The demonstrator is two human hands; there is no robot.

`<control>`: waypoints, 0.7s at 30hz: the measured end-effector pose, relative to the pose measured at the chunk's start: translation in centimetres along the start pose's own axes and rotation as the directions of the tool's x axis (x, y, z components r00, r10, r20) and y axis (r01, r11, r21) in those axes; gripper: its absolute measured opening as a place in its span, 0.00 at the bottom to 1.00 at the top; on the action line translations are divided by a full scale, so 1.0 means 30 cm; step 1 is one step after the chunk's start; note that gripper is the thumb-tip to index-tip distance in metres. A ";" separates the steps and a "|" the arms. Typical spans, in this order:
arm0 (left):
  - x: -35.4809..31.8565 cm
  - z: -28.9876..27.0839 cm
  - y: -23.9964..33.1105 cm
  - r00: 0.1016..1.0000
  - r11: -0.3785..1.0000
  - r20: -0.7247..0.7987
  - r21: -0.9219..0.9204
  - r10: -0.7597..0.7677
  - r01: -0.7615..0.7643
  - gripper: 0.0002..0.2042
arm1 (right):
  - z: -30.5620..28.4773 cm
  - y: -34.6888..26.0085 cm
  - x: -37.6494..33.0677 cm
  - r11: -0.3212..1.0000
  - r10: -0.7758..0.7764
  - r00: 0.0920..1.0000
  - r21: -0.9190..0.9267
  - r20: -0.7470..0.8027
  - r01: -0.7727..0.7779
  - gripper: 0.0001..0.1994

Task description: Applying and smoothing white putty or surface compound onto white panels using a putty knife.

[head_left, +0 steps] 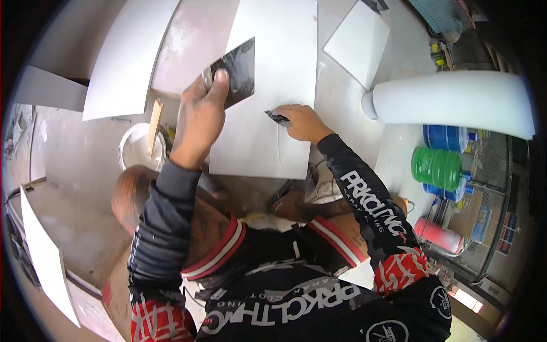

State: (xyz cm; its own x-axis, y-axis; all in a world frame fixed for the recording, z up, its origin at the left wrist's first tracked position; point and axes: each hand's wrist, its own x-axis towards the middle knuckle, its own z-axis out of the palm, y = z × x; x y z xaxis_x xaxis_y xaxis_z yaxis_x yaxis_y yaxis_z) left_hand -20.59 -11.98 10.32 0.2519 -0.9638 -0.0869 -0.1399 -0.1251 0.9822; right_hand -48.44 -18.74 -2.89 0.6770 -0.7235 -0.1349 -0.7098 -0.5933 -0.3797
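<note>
— Hands? What do they grip?
— Left hand (199,117): fingers pinch a wide dark metal scraper blade (236,71) above the flat white rectangular panel (273,91). Right hand (302,122): fingers press a small dark scraper (277,117) onto it.
— Anything hidden?
— Small scraper's handle, under the palm.

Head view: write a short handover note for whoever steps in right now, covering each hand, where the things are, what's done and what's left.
Left hand: holds a wide dark scraper blade above the white panel.
Right hand: presses a small dark spreader onto the panel near a thin vertical line.
Round white tub with a wooden stick sits left of the panel.
Done: cannot tell how much of the panel has been worked.
Left: the line below the spreader still shows.
</note>
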 end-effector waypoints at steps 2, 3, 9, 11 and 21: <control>-0.005 0.013 0.001 0.998 0.997 0.010 0.034 -0.069 0.069 0.16 | 0.033 -0.078 -0.103 1.000 0.021 1.000 0.014 0.009 -0.021 0.19; 0.005 0.031 -0.022 0.989 0.978 0.064 -0.155 -0.130 0.139 0.16 | 0.034 -0.114 -0.150 1.000 0.029 1.000 0.002 0.010 -0.029 0.21; -0.036 0.081 -0.032 0.964 0.857 0.147 -0.442 -0.222 0.265 0.15 | 0.119 -0.295 -0.396 0.994 0.106 0.994 0.036 0.004 -0.106 0.19; -0.038 0.083 -0.040 0.985 0.860 0.138 -0.486 -0.102 0.157 0.14 | 0.142 -0.336 -0.461 0.993 0.112 0.993 0.043 0.034 -0.113 0.20; -0.049 0.096 -0.077 0.797 0.502 0.352 -0.634 -0.490 0.589 0.11 | -0.195 -0.502 -0.493 0.947 0.185 0.935 0.308 -0.303 -0.087 0.24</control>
State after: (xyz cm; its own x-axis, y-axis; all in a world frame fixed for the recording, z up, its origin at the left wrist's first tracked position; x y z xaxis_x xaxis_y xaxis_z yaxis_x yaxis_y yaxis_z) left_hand -23.39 -10.95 7.71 -0.0678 -0.7899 -0.6095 0.6848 -0.4811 0.5473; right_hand -48.90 -1.18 10.18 0.4430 -0.8929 0.0808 -0.6719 -0.3903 -0.6295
